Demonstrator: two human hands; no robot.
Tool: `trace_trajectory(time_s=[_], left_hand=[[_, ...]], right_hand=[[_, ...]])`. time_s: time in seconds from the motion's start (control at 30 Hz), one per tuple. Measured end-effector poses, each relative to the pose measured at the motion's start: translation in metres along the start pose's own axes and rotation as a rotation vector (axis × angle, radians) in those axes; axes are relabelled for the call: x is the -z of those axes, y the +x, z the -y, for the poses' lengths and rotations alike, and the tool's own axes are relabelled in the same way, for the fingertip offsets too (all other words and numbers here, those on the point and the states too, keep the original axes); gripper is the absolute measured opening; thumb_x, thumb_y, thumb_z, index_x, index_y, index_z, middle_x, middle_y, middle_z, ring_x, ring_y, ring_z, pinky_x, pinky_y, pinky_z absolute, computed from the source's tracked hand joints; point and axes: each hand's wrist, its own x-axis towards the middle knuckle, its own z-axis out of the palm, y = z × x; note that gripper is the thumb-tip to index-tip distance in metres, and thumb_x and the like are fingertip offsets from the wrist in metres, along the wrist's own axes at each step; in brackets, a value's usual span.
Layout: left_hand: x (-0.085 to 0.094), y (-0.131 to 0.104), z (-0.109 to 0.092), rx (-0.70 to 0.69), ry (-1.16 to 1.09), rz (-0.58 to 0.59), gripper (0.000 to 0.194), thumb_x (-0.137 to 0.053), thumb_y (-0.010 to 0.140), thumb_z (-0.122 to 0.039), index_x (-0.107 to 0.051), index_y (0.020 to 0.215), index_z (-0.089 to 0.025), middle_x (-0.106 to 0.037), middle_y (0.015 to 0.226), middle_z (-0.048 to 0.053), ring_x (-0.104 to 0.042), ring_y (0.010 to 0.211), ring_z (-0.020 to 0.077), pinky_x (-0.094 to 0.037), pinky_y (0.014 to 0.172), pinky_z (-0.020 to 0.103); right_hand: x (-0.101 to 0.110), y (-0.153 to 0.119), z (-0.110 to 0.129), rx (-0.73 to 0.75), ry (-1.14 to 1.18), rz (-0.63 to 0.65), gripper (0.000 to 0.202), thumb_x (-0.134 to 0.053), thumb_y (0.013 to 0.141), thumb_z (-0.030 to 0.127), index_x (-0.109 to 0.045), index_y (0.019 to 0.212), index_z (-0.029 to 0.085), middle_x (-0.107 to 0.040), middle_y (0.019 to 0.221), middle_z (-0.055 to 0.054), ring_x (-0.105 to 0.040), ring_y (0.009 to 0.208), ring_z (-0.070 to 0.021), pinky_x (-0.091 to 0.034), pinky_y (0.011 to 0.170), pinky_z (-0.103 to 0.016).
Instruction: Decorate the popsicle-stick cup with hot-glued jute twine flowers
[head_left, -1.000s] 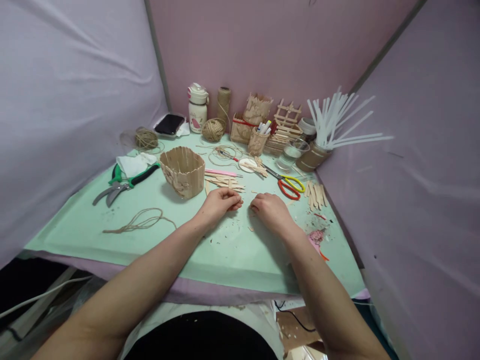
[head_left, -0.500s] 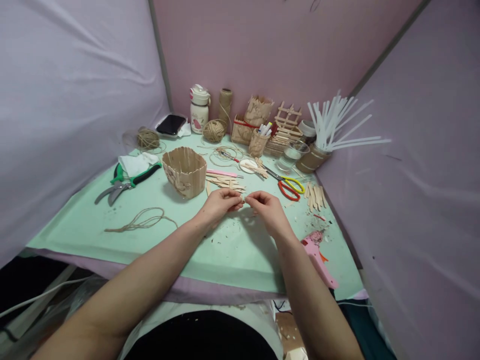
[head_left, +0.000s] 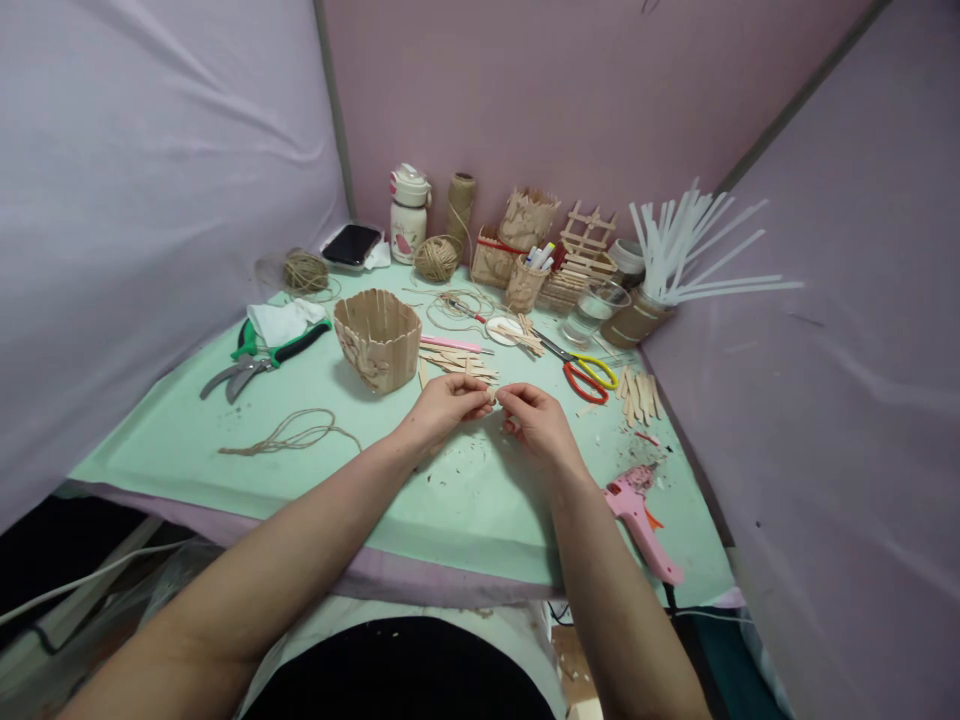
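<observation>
My left hand (head_left: 448,408) is closed in a pinch on a small pale wooden piece (head_left: 492,396), mostly covered by the fingertips. My right hand (head_left: 536,422) meets it from the other side, thumb and forefinger pressed together at the piece; whether it grips the same piece is too small to make out. Just beyond the hands lie loose wooden sticks (head_left: 459,362) and a pink pen-like tool (head_left: 452,344). A pot made of wooden sticks (head_left: 379,345) stands upright to the left of them. A looped length of twine (head_left: 289,437) lies left of my left forearm.
Green-handled pruning shears (head_left: 259,365) lie at left, partly under white tissue. Scissors (head_left: 581,372) and flat sticks (head_left: 640,397) are at right, with a pink glue gun (head_left: 643,525) by my right forearm. Along the back stand a bottle (head_left: 409,215), a water cup (head_left: 592,312) and white glue sticks (head_left: 675,250).
The view has shifted slightly, so the table things appear a little further right. Both hands stay together at the small piece, and the right hand's fingers have turned a little.
</observation>
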Motion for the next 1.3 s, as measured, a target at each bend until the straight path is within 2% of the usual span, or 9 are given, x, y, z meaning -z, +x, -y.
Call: trace_trajectory(time_s=[0.37, 0.43, 0.53, 0.7, 0.9, 1.0, 1.1, 1.2, 1.3], left_hand=[[0.001, 0.001, 0.002, 0.005, 0.026, 0.012, 0.022, -0.080, 0.060, -0.029, -0.067, 0.070, -0.014, -0.068, 0.070, 0.004, -0.059, 0.064, 0.0119, -0.050, 0.069, 0.028], [0.003, 0.003, 0.002, 0.002, 0.056, -0.011, 0.022, -0.079, 0.061, -0.030, -0.066, 0.071, -0.015, -0.068, 0.072, 0.004, -0.061, 0.067, 0.0126, -0.050, 0.069, 0.027], [0.006, 0.005, 0.002, -0.045, 0.143, -0.054, 0.021, -0.077, 0.062, -0.032, -0.066, 0.072, -0.016, -0.068, 0.074, 0.004, -0.061, 0.070, 0.0133, -0.048, 0.066, 0.025], [0.007, 0.004, 0.000, -0.072, 0.221, -0.068, 0.023, -0.075, 0.062, -0.035, -0.066, 0.072, -0.016, -0.067, 0.074, 0.003, -0.058, 0.068, 0.0133, -0.045, 0.062, 0.024], [0.007, 0.004, 0.001, -0.072, 0.229, -0.054, 0.022, -0.074, 0.064, -0.035, -0.065, 0.072, -0.016, -0.065, 0.073, 0.003, -0.057, 0.068, 0.0130, -0.044, 0.063, 0.024], [0.008, 0.007, 0.003, -0.068, 0.211, -0.053, 0.024, -0.076, 0.064, -0.037, -0.066, 0.071, -0.017, -0.064, 0.071, 0.002, -0.056, 0.066, 0.0125, -0.044, 0.063, 0.025], [0.010, 0.009, 0.005, -0.058, 0.192, -0.045, 0.025, -0.077, 0.063, -0.038, -0.066, 0.071, -0.017, -0.064, 0.070, 0.002, -0.054, 0.063, 0.0113, -0.043, 0.062, 0.025], [0.011, 0.010, 0.006, -0.038, 0.160, -0.028, 0.028, -0.079, 0.062, -0.040, -0.067, 0.072, -0.017, -0.065, 0.073, 0.002, -0.054, 0.063, 0.0106, -0.043, 0.062, 0.025], [0.011, 0.010, 0.005, -0.012, 0.112, -0.019, 0.031, -0.082, 0.061, -0.040, -0.067, 0.074, -0.017, -0.065, 0.076, 0.002, -0.055, 0.065, 0.0101, -0.043, 0.063, 0.024]], right_hand=[[0.003, -0.002, 0.000, 0.017, -0.070, -0.017, 0.027, -0.077, 0.063, 0.041, -0.066, 0.072, 0.019, -0.054, 0.057, 0.005, -0.042, 0.049, -0.0088, -0.036, 0.050, -0.025], [0.006, -0.004, 0.003, 0.056, -0.207, -0.039, 0.023, -0.072, 0.068, 0.041, -0.067, 0.073, 0.019, -0.057, 0.060, 0.004, -0.046, 0.053, -0.0106, -0.038, 0.053, -0.025], [0.008, -0.009, 0.006, 0.170, -0.610, -0.040, 0.015, -0.061, 0.076, 0.032, -0.068, 0.072, 0.019, -0.064, 0.068, 0.000, -0.054, 0.063, -0.0142, -0.040, 0.060, -0.026], [0.005, -0.016, 0.007, 0.260, -1.228, -0.023, 0.027, -0.048, 0.084, 0.019, -0.072, 0.073, 0.020, -0.069, 0.083, -0.008, -0.060, 0.082, -0.0201, -0.039, 0.072, -0.030], [0.008, -0.026, 0.014, 0.305, -1.242, -0.105, 0.032, -0.045, 0.091, 0.021, -0.071, 0.108, 0.019, -0.069, 0.105, -0.012, -0.062, 0.096, -0.0244, -0.042, 0.086, -0.036], [0.027, -0.048, 0.025, 0.449, -1.140, -0.215, 0.031, -0.048, 0.092, 0.030, -0.067, 0.113, 0.017, -0.068, 0.106, -0.013, -0.062, 0.094, -0.0250, -0.044, 0.087, -0.038], [0.064, -0.084, 0.034, 0.524, -1.139, -0.360, 0.034, -0.048, 0.092, 0.043, -0.066, 0.108, 0.020, -0.067, 0.105, -0.013, -0.061, 0.097, -0.0273, -0.045, 0.086, -0.040], [0.112, -0.123, 0.029, 0.390, -1.299, -0.449, 0.042, -0.049, 0.088, 0.055, -0.064, 0.107, 0.022, -0.066, 0.107, -0.014, -0.059, 0.103, -0.0314, -0.044, 0.089, -0.044], [0.154, -0.148, 0.008, 0.188, -1.424, -0.501, 0.061, -0.047, 0.082, 0.068, -0.063, 0.113, 0.017, -0.064, 0.110, -0.018, -0.057, 0.107, -0.0376, -0.045, 0.088, -0.049]])
